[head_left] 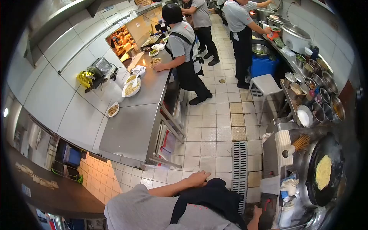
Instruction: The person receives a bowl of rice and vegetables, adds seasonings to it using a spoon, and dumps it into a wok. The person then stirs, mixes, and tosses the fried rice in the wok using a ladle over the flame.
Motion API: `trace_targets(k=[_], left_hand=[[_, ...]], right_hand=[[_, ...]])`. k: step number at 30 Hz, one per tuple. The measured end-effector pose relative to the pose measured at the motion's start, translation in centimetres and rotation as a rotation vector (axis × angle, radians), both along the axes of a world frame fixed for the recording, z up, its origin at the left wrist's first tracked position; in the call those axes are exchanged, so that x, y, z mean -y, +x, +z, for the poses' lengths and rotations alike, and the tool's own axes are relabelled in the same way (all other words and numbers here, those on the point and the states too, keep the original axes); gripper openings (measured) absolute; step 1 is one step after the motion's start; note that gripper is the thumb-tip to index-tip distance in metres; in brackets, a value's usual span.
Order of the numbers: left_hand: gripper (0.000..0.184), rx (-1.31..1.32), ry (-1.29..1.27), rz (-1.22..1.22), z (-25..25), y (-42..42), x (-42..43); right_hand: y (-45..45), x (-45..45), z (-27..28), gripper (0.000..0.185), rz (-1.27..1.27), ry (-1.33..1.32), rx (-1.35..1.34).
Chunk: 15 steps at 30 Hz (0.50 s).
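My left hand [197,179] is held in front of my dark apron [212,193], fingers loosely bent and apart, with nothing visible in it. My right hand [257,213] hangs low beside the front of the stove [270,195]; it looks loosely open, though part of it is hard to make out. To the right of it, a yellow cooked egg mixture [324,172] lies spread in a black wok [314,153]. Between that hand and the wok are a crumpled cloth [289,186] and a white bottle [286,215].
A bamboo brush [301,142] stands behind the wok. Several metal containers [318,111] crowd the right counter near a white stool [266,86]. On the left steel table [130,132] are plated dishes [131,87]. Co-workers [182,46] stand farther along the aisle. A drain grate [239,168] runs along the floor.
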<state>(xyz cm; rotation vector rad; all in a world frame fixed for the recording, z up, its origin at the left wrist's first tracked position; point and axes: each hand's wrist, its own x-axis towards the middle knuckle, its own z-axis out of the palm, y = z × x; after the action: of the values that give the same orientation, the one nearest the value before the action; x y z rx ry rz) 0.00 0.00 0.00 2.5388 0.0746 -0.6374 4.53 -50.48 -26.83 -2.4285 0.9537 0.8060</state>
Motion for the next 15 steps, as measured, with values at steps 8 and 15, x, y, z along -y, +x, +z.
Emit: trace_targets(k=[8,15], left_hand=[[0.057,-0.136,0.043,0.077,-1.1,-4.3,-6.3],[0.056,-0.181,-0.051,0.357,-12.8,-9.9,-10.2]], right_hand=[[-3.9,-17.6,10.4,0.02,-0.38,0.872,0.344],[9.2,-30.9,35.8,0.026,0.185,1.214,0.443]])
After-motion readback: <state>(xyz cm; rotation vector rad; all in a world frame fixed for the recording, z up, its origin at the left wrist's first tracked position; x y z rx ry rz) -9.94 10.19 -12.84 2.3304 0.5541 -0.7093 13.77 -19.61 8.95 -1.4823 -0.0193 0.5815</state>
